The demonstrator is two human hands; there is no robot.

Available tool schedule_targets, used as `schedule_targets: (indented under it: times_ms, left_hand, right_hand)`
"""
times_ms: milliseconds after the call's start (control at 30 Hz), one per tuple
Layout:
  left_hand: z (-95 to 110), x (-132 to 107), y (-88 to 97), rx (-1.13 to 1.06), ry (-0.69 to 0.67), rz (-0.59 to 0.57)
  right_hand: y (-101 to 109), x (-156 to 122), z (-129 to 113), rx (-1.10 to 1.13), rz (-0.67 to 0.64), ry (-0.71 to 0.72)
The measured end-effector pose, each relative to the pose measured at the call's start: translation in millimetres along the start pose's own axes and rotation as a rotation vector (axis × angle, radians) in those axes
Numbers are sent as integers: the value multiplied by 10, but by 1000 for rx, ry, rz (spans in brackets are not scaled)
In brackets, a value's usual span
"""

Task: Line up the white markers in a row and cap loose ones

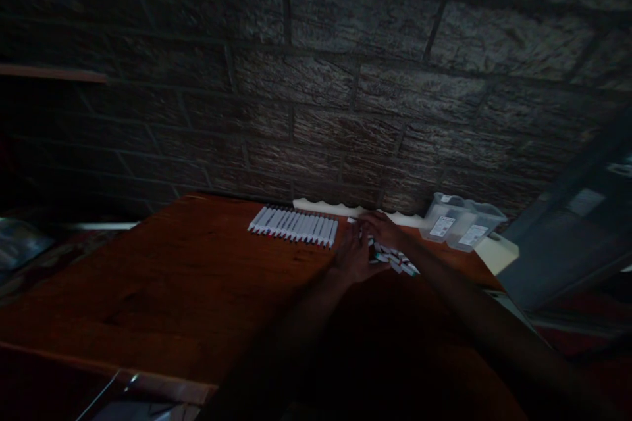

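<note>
A neat row of several white marker pens (295, 225) lies side by side on the wooden table (187, 276) near the wall. To its right is a loose heap of more pens (397, 258). My left hand (353, 253) rests at the heap's left edge, fingers pointing towards the wall. My right hand (380, 227) lies over the heap's far side, fingers curled downward onto the pens. The dim light hides whether either hand grips a pen.
Two clear plastic boxes (461, 223) with labels stand at the table's far right corner on a pale sheet (498, 251). A dark brick wall (316, 79) runs behind the table. A clear plastic item (133, 401) sits at the near left edge.
</note>
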State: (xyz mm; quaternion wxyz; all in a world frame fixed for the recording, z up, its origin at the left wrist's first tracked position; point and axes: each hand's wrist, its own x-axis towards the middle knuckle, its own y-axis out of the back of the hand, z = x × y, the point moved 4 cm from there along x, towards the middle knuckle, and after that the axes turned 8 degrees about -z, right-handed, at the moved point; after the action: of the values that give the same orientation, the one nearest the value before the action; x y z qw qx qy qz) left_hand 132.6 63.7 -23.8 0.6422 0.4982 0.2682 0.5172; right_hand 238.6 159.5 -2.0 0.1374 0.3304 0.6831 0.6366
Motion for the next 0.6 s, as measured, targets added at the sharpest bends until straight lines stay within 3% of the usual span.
schedule_targets:
  times_ms: [67,167,267,400,467,600]
  left_hand:
    - [-2,-1,2,4,21,32]
    - [-16,-8,13,3,63,80]
    - [-23,-17,25,4,79,84]
    - [-27,-26,39,-8,100,21]
    - [-32,-22,47,-10,112,2]
    - [-37,20,38,15,77,-20]
  right_hand:
    - [24,145,-19,44,13,22]
    - [2,383,-107,73,-80,85]
    - [12,427,-179,86,-119,111]
    - [158,20,-109,124,-37,52]
    - [265,-311,31,120,66,-130]
    - [322,-828,161,109,150,-379]
